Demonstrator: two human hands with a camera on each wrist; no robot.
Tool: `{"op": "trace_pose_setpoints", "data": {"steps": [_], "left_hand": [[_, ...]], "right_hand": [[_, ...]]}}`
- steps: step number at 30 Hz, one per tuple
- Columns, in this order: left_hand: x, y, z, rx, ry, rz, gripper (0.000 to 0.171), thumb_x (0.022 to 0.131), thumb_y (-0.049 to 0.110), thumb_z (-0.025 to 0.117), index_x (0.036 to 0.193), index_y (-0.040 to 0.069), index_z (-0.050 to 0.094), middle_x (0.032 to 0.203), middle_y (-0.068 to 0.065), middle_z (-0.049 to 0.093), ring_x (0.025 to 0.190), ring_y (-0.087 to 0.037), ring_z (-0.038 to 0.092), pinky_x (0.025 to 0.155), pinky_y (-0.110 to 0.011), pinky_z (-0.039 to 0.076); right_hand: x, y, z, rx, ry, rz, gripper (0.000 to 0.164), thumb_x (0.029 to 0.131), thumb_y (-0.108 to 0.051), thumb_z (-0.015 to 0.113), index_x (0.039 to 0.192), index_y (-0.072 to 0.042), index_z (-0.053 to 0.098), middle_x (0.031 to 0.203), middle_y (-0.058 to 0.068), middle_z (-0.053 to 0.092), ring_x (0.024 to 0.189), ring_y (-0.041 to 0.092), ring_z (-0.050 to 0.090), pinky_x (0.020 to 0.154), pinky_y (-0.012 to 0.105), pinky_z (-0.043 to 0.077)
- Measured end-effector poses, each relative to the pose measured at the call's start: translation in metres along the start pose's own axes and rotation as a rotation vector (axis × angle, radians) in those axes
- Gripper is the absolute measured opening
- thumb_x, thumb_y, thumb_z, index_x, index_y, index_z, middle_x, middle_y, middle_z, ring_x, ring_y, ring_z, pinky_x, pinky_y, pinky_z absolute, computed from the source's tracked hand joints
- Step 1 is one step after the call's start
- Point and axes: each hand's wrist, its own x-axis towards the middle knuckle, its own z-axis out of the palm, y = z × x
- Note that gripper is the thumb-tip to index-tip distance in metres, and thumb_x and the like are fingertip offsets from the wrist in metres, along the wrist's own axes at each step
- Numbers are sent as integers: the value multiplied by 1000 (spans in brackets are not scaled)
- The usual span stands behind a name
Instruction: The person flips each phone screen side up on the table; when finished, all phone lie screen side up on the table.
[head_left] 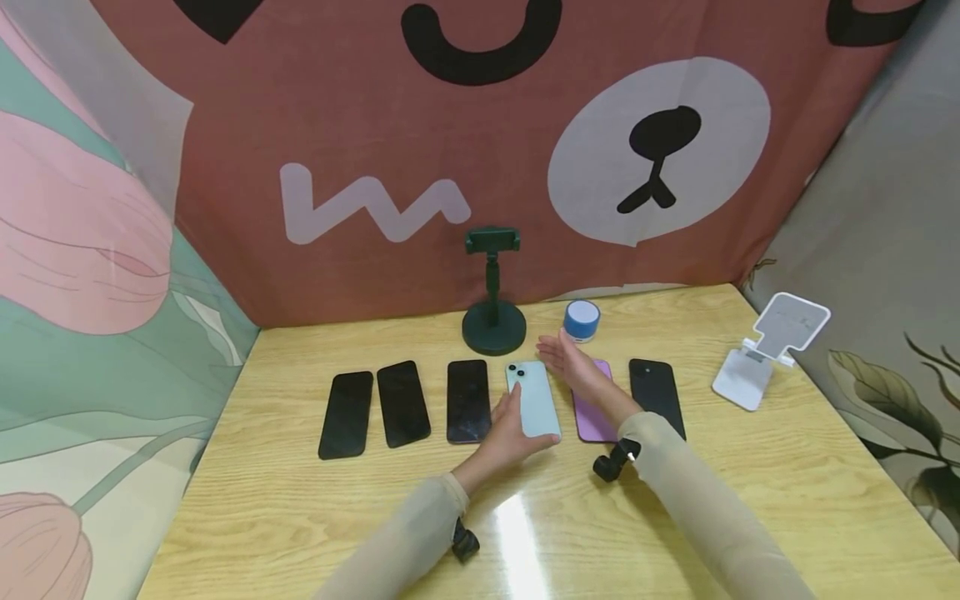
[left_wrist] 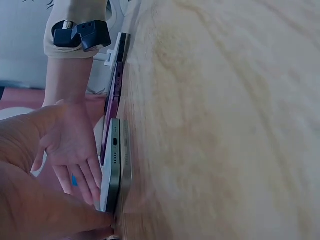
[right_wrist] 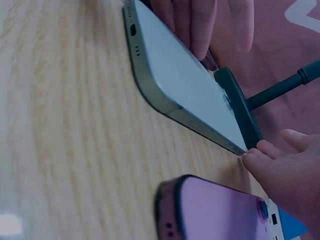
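A pale blue smartphone (head_left: 537,400) lies back up on the wooden table, its two camera lenses at the far left corner. My left hand (head_left: 513,429) is at its left side, thumb stretched along the near end and fingers spread by the long edge. On the other side, my right hand (head_left: 576,371) has its fingers extended, palm turned inward. In the right wrist view, fingertips of the right hand (right_wrist: 287,172) are right at the phone's far corner. Beneath the right wrist is a purple phone (head_left: 596,421), partly hidden by it.
Three dark phones lie to the left, the nearest a black phone (head_left: 468,400). Another black phone (head_left: 656,392) is right of the purple one. Behind stand a dark green phone stand (head_left: 493,327) and a blue-and-white cylinder (head_left: 582,320). At right is a white folding stand (head_left: 742,379).
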Motion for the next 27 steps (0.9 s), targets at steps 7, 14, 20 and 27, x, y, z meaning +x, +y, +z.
{"op": "trace_pose_setpoints", "data": {"steps": [7, 14, 20, 27], "left_hand": [[4, -3, 8, 107, -32, -6, 114, 69, 24, 85, 149, -3, 8, 151, -33, 2, 138, -48, 5, 109, -57, 18], [6, -1, 6, 194, -12, 6, 108, 68, 7, 83, 150, -1, 13, 150, -34, 8, 137, -47, 8, 109, -53, 23], [12, 0, 5, 235, -9, -7, 106, 69, 7, 83, 150, 0, 15, 149, -35, 11, 137, -45, 10, 108, -51, 25], [11, 1, 4, 257, -23, -1, 106, 70, 11, 83, 151, 2, 15, 150, -34, 10, 138, -45, 10, 108, -50, 26]], "right_hand": [[-1, 5, 3, -63, -5, 35, 79, 100, -52, 9, 146, 12, 14, 150, 31, 16, 141, 38, 13, 115, 44, 7], [0, 5, 4, -102, 14, 45, 71, 103, -46, 10, 145, 11, 17, 150, 30, 19, 140, 38, 16, 115, 44, 9], [1, 1, 7, -91, 53, 76, 66, 104, -41, 11, 144, 12, 20, 147, 32, 24, 139, 39, 20, 115, 44, 11], [6, -6, 17, -202, 135, 126, 69, 102, -47, 16, 143, 6, 29, 140, 30, 38, 134, 37, 29, 114, 43, 15]]}}
